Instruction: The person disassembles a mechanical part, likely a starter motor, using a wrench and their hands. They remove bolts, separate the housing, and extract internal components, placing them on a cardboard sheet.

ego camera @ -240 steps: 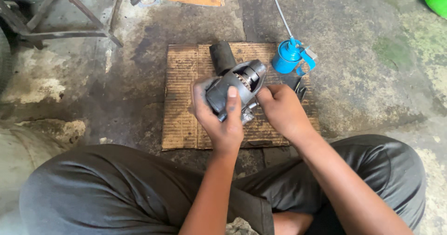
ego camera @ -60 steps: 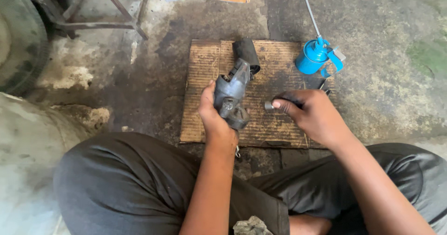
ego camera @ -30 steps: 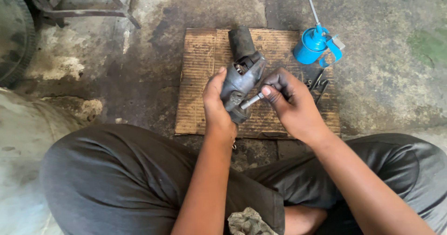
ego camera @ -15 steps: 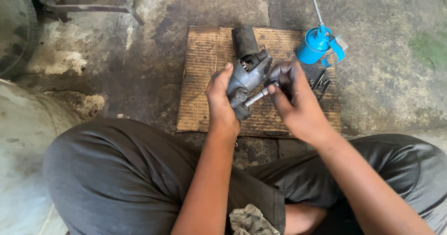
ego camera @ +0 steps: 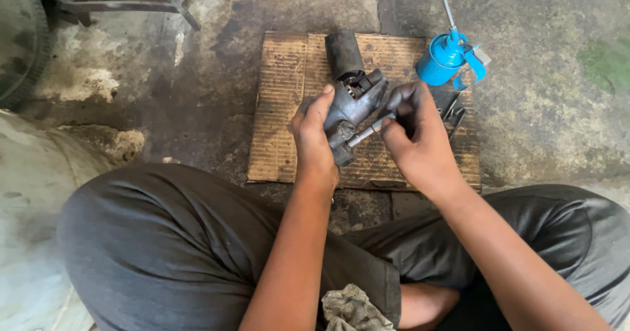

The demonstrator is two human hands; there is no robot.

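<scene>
1. Grey metal motor housing (ego camera: 351,108) sits over the cardboard mat (ego camera: 282,95), left hand (ego camera: 314,137) wrapped around it
2. Right hand (ego camera: 417,137) pinches a slim metal shaft (ego camera: 369,131) entering the housing
3. Best kept straight, housing steadied; blue oil can (ego camera: 443,59) stands nearby

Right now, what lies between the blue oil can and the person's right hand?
In the head view, a few dark metal tools lie on the cardboard mat between the blue oil can and the right hand; their exact kind is unclear.
</scene>
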